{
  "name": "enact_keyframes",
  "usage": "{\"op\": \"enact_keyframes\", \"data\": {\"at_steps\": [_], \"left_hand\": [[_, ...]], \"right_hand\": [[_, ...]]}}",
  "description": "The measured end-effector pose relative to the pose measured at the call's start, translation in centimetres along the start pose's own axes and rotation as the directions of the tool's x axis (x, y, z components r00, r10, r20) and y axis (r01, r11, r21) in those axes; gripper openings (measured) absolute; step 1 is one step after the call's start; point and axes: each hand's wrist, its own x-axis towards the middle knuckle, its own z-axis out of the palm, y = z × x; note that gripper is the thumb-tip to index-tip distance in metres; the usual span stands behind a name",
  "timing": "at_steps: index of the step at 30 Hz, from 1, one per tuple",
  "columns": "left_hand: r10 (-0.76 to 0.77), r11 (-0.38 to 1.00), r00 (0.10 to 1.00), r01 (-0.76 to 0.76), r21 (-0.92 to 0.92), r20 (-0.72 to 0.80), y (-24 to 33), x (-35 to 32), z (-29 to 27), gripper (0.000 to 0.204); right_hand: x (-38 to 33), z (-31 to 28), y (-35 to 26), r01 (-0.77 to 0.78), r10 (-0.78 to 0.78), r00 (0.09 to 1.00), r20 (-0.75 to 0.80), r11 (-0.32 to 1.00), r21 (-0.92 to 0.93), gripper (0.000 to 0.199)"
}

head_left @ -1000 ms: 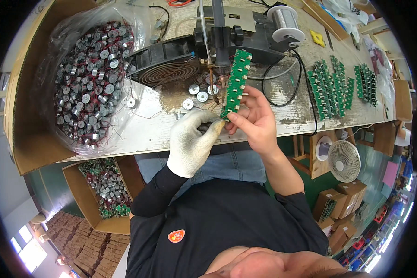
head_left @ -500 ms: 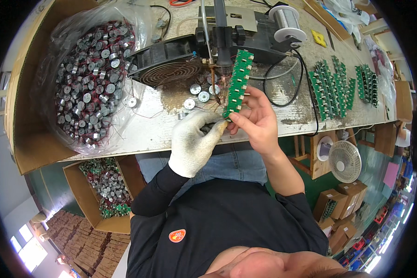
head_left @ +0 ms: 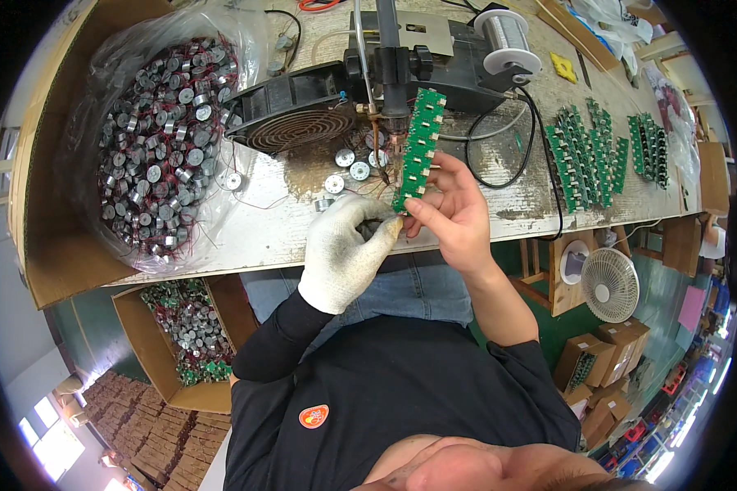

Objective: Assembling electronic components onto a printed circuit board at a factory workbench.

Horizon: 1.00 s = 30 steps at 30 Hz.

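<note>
A long green circuit board strip [head_left: 422,147] stands nearly upright over the bench, small pale connectors along it. My bare right hand [head_left: 454,221] pinches its lower end between thumb and fingers. Just left of that end, my left hand [head_left: 340,258], in a white glove with stained fingertips, has its thumb and fingers pressed together. Whatever lies inside that pinch is hidden. Close beyond the hands, several small round silver parts [head_left: 359,170] rest on the bench near the soldering stand [head_left: 395,74], whose tip area is partly behind the board.
At left, a plastic bag in a cardboard box [head_left: 74,278] holds many round silver parts [head_left: 154,173] with red wires. A black fan [head_left: 299,123] and a solder wire spool [head_left: 508,45] stand behind. Rows of green boards [head_left: 585,155] lie at right, past a black cable [head_left: 540,147].
The board has shifted very slightly down and left in my right hand. My left fingertips have moved a little at its lower end. Everything else looks the same.
</note>
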Motion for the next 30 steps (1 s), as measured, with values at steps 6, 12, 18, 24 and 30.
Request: {"op": "enact_keyframes", "data": {"at_steps": [6, 12, 18, 24, 30], "left_hand": [[-0.016, 1.000, 1.000, 0.016, -0.024, 0.013, 0.16, 0.08, -0.09, 0.012], [-0.007, 0.997, 1.000, 0.009, -0.076, 0.018, -0.42, 0.07, -0.01, 0.013], [0.000, 0.998, 1.000, 0.001, -0.056, 0.019, -0.42, 0.07, -0.07, 0.013], [0.003, 1.000, 1.000, -0.002, -0.031, 0.028, -0.36, 0.11, -0.18, 0.014], [-0.023, 0.998, 0.999, 0.026, -0.050, 0.046, -0.09, 0.15, -0.18, 0.013]], "right_hand": [[-0.03, -0.09, 0.09, 0.001, -0.001, 1.000, -0.003, 1.000, 0.001, 0.056], [-0.02, 0.14, -0.10, 0.002, -0.002, 1.000, -0.005, 1.000, -0.001, 0.055], [-0.01, -0.03, -0.02, 0.008, -0.007, 1.000, 0.009, 0.999, -0.033, 0.056], [0.00, -0.02, 0.03, 0.004, -0.004, 1.000, 0.006, 1.000, -0.025, 0.055], [0.02, -0.07, -0.04, -0.006, 0.006, 1.000, 0.009, 1.000, -0.003, 0.054]]}}
